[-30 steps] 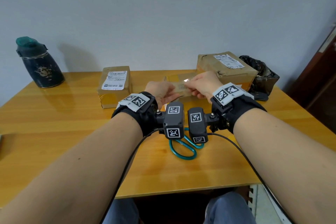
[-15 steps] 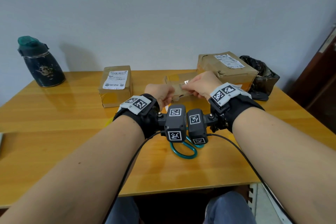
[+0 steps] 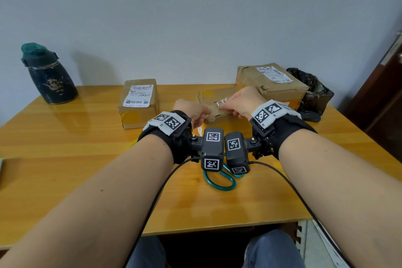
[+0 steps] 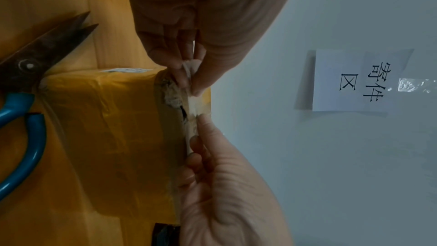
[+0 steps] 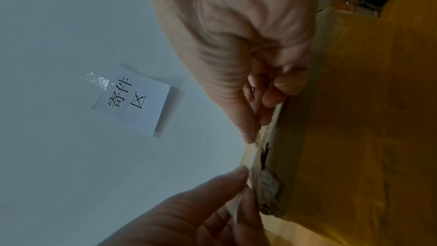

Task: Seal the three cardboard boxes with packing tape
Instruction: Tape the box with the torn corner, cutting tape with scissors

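Three taped cardboard boxes sit on the wooden table: a labelled one (image 3: 139, 102) at the left, a small one (image 3: 215, 98) in the middle, a large one (image 3: 269, 85) at the right. My left hand (image 3: 204, 113) and right hand (image 3: 223, 107) each pinch one end of a short strip of clear tape (image 3: 217, 104) just over the middle box. In the left wrist view the strip (image 4: 192, 104) runs between my left hand (image 4: 197, 119) and right hand (image 4: 191, 85) along the torn top edge of that box (image 4: 106, 119). The right wrist view shows the same strip (image 5: 250, 153).
Scissors with teal handles (image 3: 219, 180) lie on the table under my wrists, blades toward the middle box. A dark bottle (image 3: 47, 74) stands at the far left, a black bag (image 3: 311, 91) beside the large box. A paper sign (image 4: 354, 79) hangs on the wall.
Both hands keep pinching the tape over the middle box and have shifted only slightly; the strip now lies closer against the box's top.
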A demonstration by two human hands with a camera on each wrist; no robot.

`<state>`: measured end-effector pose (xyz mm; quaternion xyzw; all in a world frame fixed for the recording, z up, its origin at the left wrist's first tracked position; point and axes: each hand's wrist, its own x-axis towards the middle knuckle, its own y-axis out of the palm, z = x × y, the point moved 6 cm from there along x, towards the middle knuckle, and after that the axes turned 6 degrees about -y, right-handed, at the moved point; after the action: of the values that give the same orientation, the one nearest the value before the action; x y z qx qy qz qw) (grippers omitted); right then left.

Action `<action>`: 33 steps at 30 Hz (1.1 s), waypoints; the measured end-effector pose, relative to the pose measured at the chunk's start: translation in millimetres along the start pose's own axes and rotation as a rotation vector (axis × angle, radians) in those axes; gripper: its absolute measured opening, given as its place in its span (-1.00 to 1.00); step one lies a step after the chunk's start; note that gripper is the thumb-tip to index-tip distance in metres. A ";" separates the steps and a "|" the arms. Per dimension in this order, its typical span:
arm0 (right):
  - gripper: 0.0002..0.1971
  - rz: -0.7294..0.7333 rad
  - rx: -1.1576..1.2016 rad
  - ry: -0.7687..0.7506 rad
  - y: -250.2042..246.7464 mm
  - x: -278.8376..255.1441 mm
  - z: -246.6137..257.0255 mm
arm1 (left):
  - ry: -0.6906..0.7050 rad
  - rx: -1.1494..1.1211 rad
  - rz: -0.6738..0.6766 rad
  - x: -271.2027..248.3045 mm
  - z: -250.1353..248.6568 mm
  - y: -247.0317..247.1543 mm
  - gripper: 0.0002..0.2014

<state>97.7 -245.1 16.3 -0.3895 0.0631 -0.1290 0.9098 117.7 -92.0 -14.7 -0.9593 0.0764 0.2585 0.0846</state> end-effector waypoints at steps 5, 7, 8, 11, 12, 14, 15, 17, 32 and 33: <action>-0.71 -0.003 -0.168 0.083 1.5 6.4 -2.9 | -0.005 0.049 0.023 -3.4 -2.2 3.7 -0.75; -0.68 -0.013 -0.191 0.093 2.4 9.8 -4.0 | 0.016 0.067 -0.008 -2.5 -3.4 2.8 -0.76; -0.69 -0.012 -0.203 0.103 2.9 11.6 -4.6 | 0.030 0.075 -0.023 -2.5 -4.1 2.6 -0.77; -0.67 0.026 -0.264 0.126 5.2 13.0 -5.3 | 0.056 0.113 -0.041 -0.8 -4.5 3.1 -0.76; -0.66 0.033 -0.274 0.127 5.3 13.6 -5.4 | 0.065 0.118 -0.044 -0.1 -4.4 3.2 -0.76; -0.65 0.023 -0.272 0.107 5.6 16.3 -5.8 | 0.086 0.123 -0.060 0.8 -5.2 3.1 -0.75; -0.66 0.015 -0.270 0.097 5.3 17.0 -6.5 | 0.090 0.132 -0.055 1.8 -5.0 3.5 -0.74; -0.68 -0.005 -0.267 0.090 4.9 16.6 -8.0 | 0.087 0.154 -0.059 2.1 -5.0 3.5 -0.74; -0.63 -0.069 -0.210 0.016 -1.0 3.2 -4.2 | 0.109 0.236 -0.128 5.3 -3.9 2.3 -0.77; -0.63 -0.062 -0.213 0.012 -0.7 2.3 -3.5 | 0.097 0.223 -0.128 5.8 -3.2 2.0 -0.78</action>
<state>99.0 -248.6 14.4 -0.4850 0.0701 -0.1519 0.8584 123.8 -95.1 -15.2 -0.9582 0.0470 0.1959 0.2033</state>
